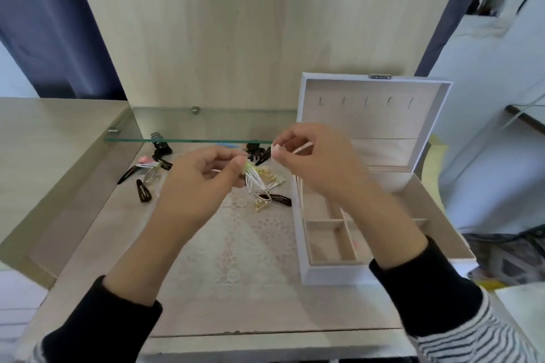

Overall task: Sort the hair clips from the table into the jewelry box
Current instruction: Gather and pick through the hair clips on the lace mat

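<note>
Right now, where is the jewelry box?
In the head view, the jewelry box sits open on the right side of the table, beneath the right hand, with the loose clips just to its left.

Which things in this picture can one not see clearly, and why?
Head view only.
Jewelry box compartments: the right arm covers several.
Pink-tipped clip in the right hand: fingers hide most of it.
White clips in the left hand: overlapping, number unclear.
Blue clip: glass shelf edge crosses it.

Soft even daylight, slight wide-angle blur
</note>
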{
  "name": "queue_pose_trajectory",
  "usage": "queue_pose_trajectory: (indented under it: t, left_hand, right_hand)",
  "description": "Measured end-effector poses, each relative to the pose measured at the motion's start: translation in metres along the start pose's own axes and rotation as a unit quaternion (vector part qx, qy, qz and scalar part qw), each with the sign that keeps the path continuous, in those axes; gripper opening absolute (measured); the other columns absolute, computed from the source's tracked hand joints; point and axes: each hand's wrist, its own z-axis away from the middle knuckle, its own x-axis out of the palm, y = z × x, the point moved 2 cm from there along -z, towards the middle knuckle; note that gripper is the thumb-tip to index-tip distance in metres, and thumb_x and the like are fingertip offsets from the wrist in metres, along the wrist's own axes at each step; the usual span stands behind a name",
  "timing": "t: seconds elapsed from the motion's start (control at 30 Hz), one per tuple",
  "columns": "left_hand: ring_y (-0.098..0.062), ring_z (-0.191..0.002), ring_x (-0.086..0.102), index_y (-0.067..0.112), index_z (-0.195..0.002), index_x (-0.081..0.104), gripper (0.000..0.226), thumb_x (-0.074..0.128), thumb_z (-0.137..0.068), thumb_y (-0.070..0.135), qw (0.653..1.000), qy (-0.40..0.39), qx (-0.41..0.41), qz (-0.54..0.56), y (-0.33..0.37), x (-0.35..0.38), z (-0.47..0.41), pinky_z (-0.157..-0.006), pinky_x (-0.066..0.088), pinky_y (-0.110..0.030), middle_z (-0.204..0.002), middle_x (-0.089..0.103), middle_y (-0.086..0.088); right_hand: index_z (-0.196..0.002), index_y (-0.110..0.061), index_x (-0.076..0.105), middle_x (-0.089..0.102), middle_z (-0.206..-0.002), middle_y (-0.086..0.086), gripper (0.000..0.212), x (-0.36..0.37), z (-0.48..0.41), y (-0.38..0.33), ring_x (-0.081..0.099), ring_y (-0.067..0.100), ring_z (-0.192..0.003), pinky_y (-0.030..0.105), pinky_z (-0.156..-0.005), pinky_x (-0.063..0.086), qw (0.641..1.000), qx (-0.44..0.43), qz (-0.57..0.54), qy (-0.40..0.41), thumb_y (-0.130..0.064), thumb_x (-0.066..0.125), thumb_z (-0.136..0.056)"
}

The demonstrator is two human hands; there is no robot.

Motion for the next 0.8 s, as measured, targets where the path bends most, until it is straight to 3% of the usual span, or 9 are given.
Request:
queue_pose_trajectory:
  t: [0.1, 0.23, 0.33, 0.43, 0.47, 0.53, 0.6, 0.73, 0.8]
  left_hand:
    - [-0.011, -0.073, 0.071, 0.022, -0.088, 0.071, 0.009, 0.065, -0.090, 0.016, 0.997, -0.076, -0.002, -0.001, 0.023, 0.034, 0.001, -0.070, 0.055, -0.018, -0.082, 0.073, 0.000]
    - [-0.019, -0.076, 0.071, 0.024, -0.086, 0.072, 0.006, 0.067, -0.089, 0.022, 0.985, -0.162, 0.024, -0.057, 0.035, 0.087, 0.006, -0.082, 0.056, -0.040, -0.085, 0.072, 0.004]
    - [-0.009, -0.070, 0.070, 0.026, -0.080, 0.072, 0.009, 0.069, -0.087, 0.021, 0.975, -0.206, 0.023, -0.076, 0.032, 0.125, 0.010, -0.078, 0.056, -0.033, -0.078, 0.071, 0.007]
    - [0.011, -0.061, 0.058, 0.033, -0.070, 0.067, 0.018, 0.069, -0.085, 0.024, 0.957, -0.243, 0.030, -0.153, 0.025, 0.151, 0.010, -0.064, 0.043, -0.005, -0.067, 0.063, 0.017]
    - [0.012, -0.059, 0.055, 0.034, -0.070, 0.066, 0.019, 0.069, -0.086, 0.025, 0.949, -0.258, 0.026, -0.181, 0.022, 0.155, 0.009, -0.058, 0.039, -0.003, -0.067, 0.062, 0.018]
    - [0.012, -0.059, 0.057, 0.034, -0.072, 0.066, 0.015, 0.067, -0.087, 0.031, 0.929, -0.287, 0.016, -0.233, 0.018, 0.163, 0.008, -0.054, 0.039, -0.006, -0.069, 0.064, 0.016]
    - [0.008, -0.062, 0.060, 0.033, -0.078, 0.069, 0.010, 0.065, -0.086, 0.038, 0.906, -0.305, 0.015, -0.293, 0.014, 0.166, 0.007, -0.062, 0.046, -0.016, -0.070, 0.068, 0.016]
    - [0.003, -0.080, 0.062, 0.035, -0.087, 0.069, 0.011, 0.062, -0.086, 0.044, 0.873, -0.315, 0.031, -0.371, 0.013, 0.172, 0.008, -0.073, 0.050, -0.025, -0.076, 0.070, 0.018]
    - [0.001, -0.087, 0.061, 0.035, -0.089, 0.069, 0.012, 0.060, -0.088, 0.043, 0.855, -0.315, 0.055, -0.409, 0.014, 0.175, 0.009, -0.070, 0.045, -0.023, -0.083, 0.069, 0.017]
  right_hand:
    - [-0.087, -0.016, 0.074, 0.069, -0.081, 0.001, 0.008, -0.037, -0.002, 0.021, 0.060, 0.007, -0.067, 0.016, -0.065, 0.047, 1.000, 0.015, 0.022, -0.006, -0.021, 0.071, -0.082]
    - [-0.087, -0.018, 0.073, 0.069, -0.080, -0.003, 0.008, -0.076, 0.001, 0.056, 0.060, 0.004, -0.067, 0.011, -0.065, 0.045, 0.995, 0.037, 0.091, -0.015, -0.023, 0.072, -0.081]
    - [-0.087, -0.020, 0.072, 0.068, -0.080, -0.005, 0.006, -0.091, 0.005, 0.081, 0.059, 0.003, -0.070, 0.005, -0.063, 0.041, 0.989, 0.048, 0.139, -0.033, -0.022, 0.071, -0.082]
    - [-0.089, -0.016, 0.073, 0.069, -0.083, 0.001, 0.008, -0.093, 0.007, 0.100, 0.063, 0.012, -0.077, 0.014, -0.070, 0.046, 0.983, 0.049, 0.163, -0.071, -0.018, 0.071, -0.082]
    - [-0.089, -0.015, 0.074, 0.070, -0.083, 0.002, 0.008, -0.092, 0.008, 0.105, 0.064, 0.013, -0.079, 0.017, -0.072, 0.047, 0.982, 0.048, 0.166, -0.082, -0.016, 0.071, -0.082]
    - [-0.089, -0.014, 0.074, 0.070, -0.084, 0.003, 0.008, -0.092, 0.009, 0.114, 0.064, 0.014, -0.078, 0.013, -0.069, 0.045, 0.980, 0.047, 0.169, -0.095, -0.015, 0.071, -0.082]
    - [-0.091, -0.014, 0.075, 0.071, -0.087, 0.002, 0.010, -0.089, 0.009, 0.120, 0.063, 0.011, -0.079, 0.011, -0.070, 0.045, 0.977, 0.047, 0.174, -0.112, -0.016, 0.070, -0.083]
    - [-0.092, -0.019, 0.075, 0.069, -0.089, -0.002, 0.012, -0.079, 0.007, 0.127, 0.063, 0.014, -0.084, 0.033, -0.079, 0.052, 0.961, 0.044, 0.223, -0.159, -0.024, 0.069, -0.083]
    - [-0.096, -0.019, 0.075, 0.068, -0.092, -0.001, 0.014, -0.075, 0.006, 0.127, 0.062, 0.016, -0.088, 0.013, -0.072, 0.046, 0.951, 0.034, 0.245, -0.185, -0.022, 0.068, -0.084]
